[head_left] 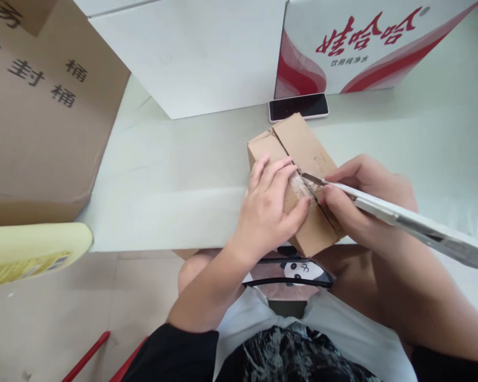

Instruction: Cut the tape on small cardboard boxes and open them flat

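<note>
A small brown cardboard box (273,146) lies slantwise at the table's near edge, with torn clear tape along its middle seam. My left hand (269,204) rests flat on the box's top, fingers stretched out and thumb apart. In my right hand (358,196) is a utility knife (402,218) with a long white handle, pinched near its front end. The knife's blade (313,179) is out, and its tip touches the seam close to my left fingertips. The handle points back over my right forearm.
Behind the box, a smartphone (298,107) lies before a white and red carton (366,50). A plain white box (207,58) stands beside that carton. At left are a large brown carton (56,143) and a yellow container (32,249). A panda-print item (302,270) sits below the table edge.
</note>
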`<move>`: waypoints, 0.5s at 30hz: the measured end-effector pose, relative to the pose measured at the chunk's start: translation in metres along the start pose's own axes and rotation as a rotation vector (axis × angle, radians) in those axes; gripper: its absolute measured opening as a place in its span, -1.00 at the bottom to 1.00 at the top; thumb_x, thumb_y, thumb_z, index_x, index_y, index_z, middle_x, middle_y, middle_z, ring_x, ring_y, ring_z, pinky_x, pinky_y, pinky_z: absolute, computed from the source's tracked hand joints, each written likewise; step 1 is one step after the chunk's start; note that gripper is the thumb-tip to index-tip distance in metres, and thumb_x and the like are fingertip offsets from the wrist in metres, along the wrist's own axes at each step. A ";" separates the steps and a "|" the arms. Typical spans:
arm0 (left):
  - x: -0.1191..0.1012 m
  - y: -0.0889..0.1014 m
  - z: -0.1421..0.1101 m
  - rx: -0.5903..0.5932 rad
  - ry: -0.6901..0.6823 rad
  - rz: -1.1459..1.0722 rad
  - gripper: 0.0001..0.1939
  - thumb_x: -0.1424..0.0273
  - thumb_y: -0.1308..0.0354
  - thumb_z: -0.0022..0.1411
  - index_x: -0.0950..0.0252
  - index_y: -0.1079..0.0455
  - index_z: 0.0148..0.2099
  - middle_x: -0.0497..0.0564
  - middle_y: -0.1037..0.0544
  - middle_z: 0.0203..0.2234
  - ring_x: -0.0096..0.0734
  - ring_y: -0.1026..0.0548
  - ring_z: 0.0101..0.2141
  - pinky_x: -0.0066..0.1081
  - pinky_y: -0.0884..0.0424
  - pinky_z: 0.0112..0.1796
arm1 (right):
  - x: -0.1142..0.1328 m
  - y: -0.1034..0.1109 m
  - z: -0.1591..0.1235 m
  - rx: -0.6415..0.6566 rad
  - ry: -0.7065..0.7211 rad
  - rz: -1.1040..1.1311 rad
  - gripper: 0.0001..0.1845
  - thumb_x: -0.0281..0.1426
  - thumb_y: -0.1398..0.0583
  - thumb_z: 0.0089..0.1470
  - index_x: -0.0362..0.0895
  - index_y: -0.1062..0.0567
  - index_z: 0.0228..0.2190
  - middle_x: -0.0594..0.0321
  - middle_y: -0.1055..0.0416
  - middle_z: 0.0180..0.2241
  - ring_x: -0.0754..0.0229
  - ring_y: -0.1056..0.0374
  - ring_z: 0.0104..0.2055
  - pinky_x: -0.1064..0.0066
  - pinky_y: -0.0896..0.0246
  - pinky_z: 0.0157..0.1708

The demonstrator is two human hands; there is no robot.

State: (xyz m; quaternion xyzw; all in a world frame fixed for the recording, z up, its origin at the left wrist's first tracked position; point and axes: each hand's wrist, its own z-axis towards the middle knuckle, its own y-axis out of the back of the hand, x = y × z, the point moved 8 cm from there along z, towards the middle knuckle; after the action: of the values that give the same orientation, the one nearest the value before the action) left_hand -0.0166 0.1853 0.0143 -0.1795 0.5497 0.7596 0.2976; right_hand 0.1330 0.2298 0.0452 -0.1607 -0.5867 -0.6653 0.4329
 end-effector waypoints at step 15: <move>0.002 -0.001 0.000 0.012 0.028 -0.035 -0.61 0.24 -0.14 0.40 0.27 -0.34 0.19 0.15 -0.45 0.27 0.02 -0.15 0.42 0.08 -0.08 0.44 | -0.006 -0.007 0.005 0.066 -0.075 -0.191 -0.79 -0.16 -0.21 0.04 -0.02 -0.50 -0.35 0.28 -0.61 -0.48 0.14 -0.52 -0.49 0.33 -0.33 -0.43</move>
State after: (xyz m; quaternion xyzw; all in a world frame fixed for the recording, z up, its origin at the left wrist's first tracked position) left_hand -0.0172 0.1856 0.0125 -0.1979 0.5550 0.7485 0.3043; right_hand 0.1296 0.2367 0.0372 -0.1147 -0.6367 -0.6773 0.3503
